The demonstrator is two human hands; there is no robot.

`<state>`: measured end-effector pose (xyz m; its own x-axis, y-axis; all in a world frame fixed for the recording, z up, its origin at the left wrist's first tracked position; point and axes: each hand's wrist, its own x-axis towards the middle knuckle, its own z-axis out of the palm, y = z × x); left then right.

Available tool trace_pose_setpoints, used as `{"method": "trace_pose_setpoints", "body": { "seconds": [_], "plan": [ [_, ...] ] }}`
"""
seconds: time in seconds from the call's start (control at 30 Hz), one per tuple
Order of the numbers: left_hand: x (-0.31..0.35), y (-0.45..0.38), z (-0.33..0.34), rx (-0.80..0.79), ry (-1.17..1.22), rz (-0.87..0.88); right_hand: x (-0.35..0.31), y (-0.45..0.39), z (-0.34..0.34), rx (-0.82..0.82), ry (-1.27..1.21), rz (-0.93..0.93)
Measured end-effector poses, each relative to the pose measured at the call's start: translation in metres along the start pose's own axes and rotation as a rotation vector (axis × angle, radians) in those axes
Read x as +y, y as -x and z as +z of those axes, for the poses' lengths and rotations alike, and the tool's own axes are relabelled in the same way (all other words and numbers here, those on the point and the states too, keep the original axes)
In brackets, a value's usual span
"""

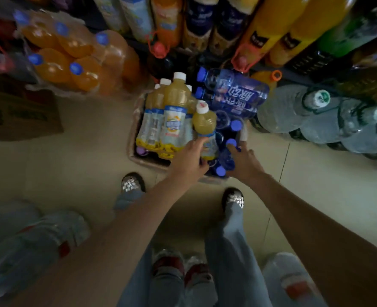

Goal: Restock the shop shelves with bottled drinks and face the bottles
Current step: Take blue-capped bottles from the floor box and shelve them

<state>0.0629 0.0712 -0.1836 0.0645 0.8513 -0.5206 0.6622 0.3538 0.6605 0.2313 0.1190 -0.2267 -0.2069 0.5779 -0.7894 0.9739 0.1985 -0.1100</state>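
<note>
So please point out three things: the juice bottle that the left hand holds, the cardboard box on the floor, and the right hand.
juice bottle [204, 121], head view, on its yellow shoulder.
cardboard box [131, 138], head view, on its left wall.
right hand [244, 161], head view, on the back of the hand.

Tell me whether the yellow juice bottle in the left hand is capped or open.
Capped. The yellow juice bottle, gripped low by the left hand, has its white cap on top.

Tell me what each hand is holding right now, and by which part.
The left hand grips a yellow juice bottle by its lower body, at the label. The right hand reaches onto a blue-capped bottle in the box; whether it grips cannot be told.
</note>
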Motion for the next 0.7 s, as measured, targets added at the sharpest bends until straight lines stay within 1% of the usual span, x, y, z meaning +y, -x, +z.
{"method": "trace_pose_setpoints", "body": {
  "seconds": [0.07, 0.17, 0.27, 0.33, 0.37, 0.4, 0.47, 0.5, 0.53, 0.57, 0.6, 0.63, 0.7],
  "plan": [
    [0.002, 0.001, 0.020, 0.062, 0.001, -0.060, 0.002, -0.007, 0.010, 0.015, 0.118, -0.046],
    [0.013, 0.000, 0.045, 0.154, 0.058, -0.147, 0.007, -0.010, 0.012, 0.046, 0.198, -0.089],
    [0.021, -0.004, 0.061, 0.195, 0.105, -0.185, 0.018, -0.007, 0.005, 0.039, 0.178, -0.111],
    [0.027, -0.010, 0.066, 0.165, 0.177, -0.232, 0.025, 0.001, -0.007, 0.061, 0.110, -0.110],
    [0.032, -0.012, 0.068, 0.147, 0.266, -0.269, 0.030, 0.004, -0.016, 0.083, 0.065, -0.108],
    [0.037, -0.015, 0.069, 0.140, 0.405, -0.328, 0.035, 0.009, -0.028, 0.094, 0.012, -0.100],
    [0.051, -0.017, 0.068, 0.138, 0.766, -0.559, 0.045, 0.018, -0.057, 0.125, -0.099, -0.074],
    [0.061, -0.018, 0.064, 0.091, 0.960, -0.699, 0.050, 0.023, -0.072, 0.167, -0.141, -0.074],
    [0.069, -0.019, 0.061, 0.006, 1.141, -0.799, 0.053, 0.030, -0.087, 0.225, -0.176, -0.087],
    [0.078, -0.021, 0.056, -0.088, 1.274, -0.830, 0.055, 0.037, -0.102, 0.287, -0.208, -0.119],
    [0.084, -0.026, 0.051, -0.141, 1.384, -0.801, 0.054, 0.046, -0.117, 0.337, -0.251, -0.168],
    [0.089, -0.033, 0.045, -0.137, 1.503, -0.723, 0.053, 0.054, -0.130, 0.383, -0.310, -0.228],
    [0.100, -0.047, 0.027, -0.049, 1.718, -0.456, 0.048, 0.071, -0.150, 0.420, -0.484, -0.363]
  ]
}}
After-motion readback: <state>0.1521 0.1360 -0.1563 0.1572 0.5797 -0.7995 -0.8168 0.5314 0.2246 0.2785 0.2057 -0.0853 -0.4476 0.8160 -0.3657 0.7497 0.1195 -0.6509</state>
